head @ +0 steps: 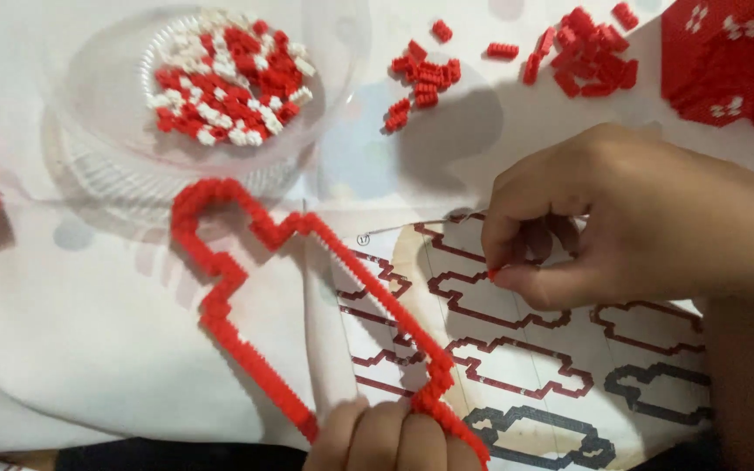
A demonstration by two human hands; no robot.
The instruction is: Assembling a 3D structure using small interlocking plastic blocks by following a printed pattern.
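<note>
Red outline frame of tiny plastic bricks on desk, near end pinched in left hand. Right hand closed on single red brick over instruction sheet. Risk: thin frame snapping under pressing force; brick slipping from fingertips.

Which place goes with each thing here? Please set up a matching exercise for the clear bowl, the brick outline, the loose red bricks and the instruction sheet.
Things:
1. clear bowl
2. red brick outline
3. loose red bricks
4. instruction sheet

Places:
A. under the right hand
B. top left, holding red and white bricks
C. gripped at its lower end by the left hand
D. scattered along the top edge

Pairs: 1-B, 2-C, 3-D, 4-A
</note>
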